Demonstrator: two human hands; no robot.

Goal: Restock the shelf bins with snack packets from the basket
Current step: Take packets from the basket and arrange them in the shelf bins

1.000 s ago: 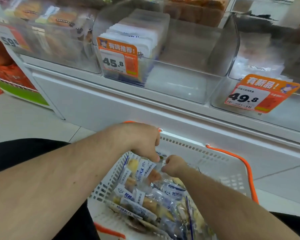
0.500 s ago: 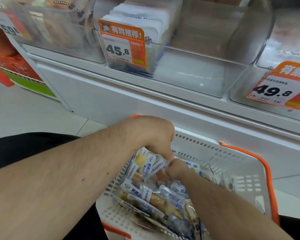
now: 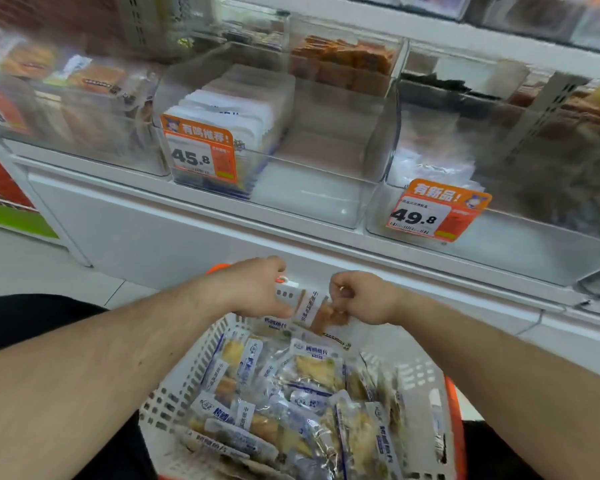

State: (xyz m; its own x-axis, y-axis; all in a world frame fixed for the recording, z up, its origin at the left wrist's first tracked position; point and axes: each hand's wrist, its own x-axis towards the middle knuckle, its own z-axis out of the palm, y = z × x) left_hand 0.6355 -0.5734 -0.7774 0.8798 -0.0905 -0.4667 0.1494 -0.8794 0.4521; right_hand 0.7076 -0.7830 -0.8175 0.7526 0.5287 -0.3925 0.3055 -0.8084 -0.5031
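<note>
A white perforated basket (image 3: 174, 396) with orange handles sits low in front of me, filled with several clear-and-blue snack packets (image 3: 302, 386). Above its far rim my left hand (image 3: 253, 289) and my right hand (image 3: 364, 297) hold one snack packet (image 3: 314, 308) between them, each pinching an end. On the shelf stands a clear bin (image 3: 312, 199) with a 45.8 price tag (image 3: 200, 154); white packets are stacked upright in its left half and its right half is bare.
A second clear bin (image 3: 534, 244) with a 49.8 tag (image 3: 437, 211) stands to the right, another bin (image 3: 84, 109) of orange-brown packets to the left. More bins sit behind. The white shelf front (image 3: 174, 230) rises just beyond the basket.
Both hands rose out of the basket's packets, lifting one packet up to the far rim. The camera tilted up, showing more of the shelf.
</note>
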